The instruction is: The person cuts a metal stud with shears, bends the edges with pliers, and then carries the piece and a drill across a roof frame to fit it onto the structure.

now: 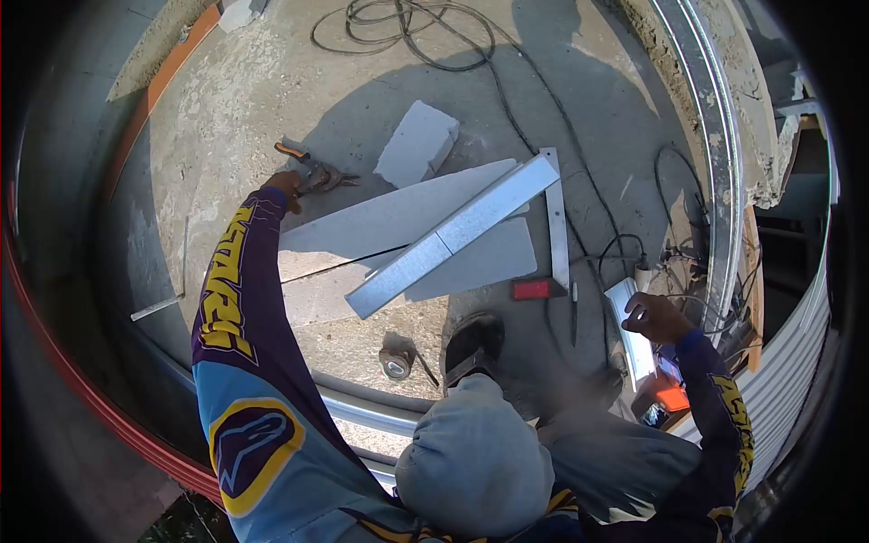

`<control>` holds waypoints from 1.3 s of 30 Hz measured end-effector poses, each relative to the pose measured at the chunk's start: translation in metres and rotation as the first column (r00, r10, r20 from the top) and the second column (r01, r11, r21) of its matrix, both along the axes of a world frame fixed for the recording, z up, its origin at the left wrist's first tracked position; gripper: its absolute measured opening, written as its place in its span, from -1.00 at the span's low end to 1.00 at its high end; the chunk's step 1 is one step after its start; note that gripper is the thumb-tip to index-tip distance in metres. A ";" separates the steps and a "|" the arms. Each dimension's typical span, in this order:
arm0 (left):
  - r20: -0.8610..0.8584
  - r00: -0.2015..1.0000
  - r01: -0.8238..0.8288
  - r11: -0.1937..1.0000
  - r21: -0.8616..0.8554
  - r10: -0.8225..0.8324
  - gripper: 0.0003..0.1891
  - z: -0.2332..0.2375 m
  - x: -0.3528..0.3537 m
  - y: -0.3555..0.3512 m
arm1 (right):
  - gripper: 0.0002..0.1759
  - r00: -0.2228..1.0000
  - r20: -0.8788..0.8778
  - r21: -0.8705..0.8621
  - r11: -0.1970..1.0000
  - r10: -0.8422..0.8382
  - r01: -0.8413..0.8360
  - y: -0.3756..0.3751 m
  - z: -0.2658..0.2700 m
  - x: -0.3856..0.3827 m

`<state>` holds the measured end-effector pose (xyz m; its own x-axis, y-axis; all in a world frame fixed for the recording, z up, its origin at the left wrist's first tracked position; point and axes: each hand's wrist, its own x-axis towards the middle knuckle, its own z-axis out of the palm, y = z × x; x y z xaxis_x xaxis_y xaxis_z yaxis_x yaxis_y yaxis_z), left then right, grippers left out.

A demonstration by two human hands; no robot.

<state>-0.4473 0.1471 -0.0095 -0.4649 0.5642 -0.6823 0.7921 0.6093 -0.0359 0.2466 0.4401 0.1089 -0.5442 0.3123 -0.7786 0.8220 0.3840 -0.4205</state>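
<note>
At the upper left, my left hand is closed on one handle of the metal snips. The other orange handle of the snips sticks up, and their jaws point right. My right hand is at the right, its fingers loosely curled and apart, with nothing visible in them. It is over a short white metal piece. In the middle, a shiny metal channel lies slanted across pale flat slabs. A try square with a metal blade and red handle lies beside its upper end.
A pale block sits beyond the slabs. A tape measure lies near the front, and a dark pencil-like tool right of the square. Black cable loops over the floor. A metal rail runs along the right.
</note>
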 end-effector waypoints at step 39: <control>0.963 0.059 -0.919 0.362 0.155 -0.263 -0.70 0.308 0.433 0.168 | -0.33 0.381 -0.463 -0.870 0.492 -0.800 -0.027 -0.016 0.163 -0.071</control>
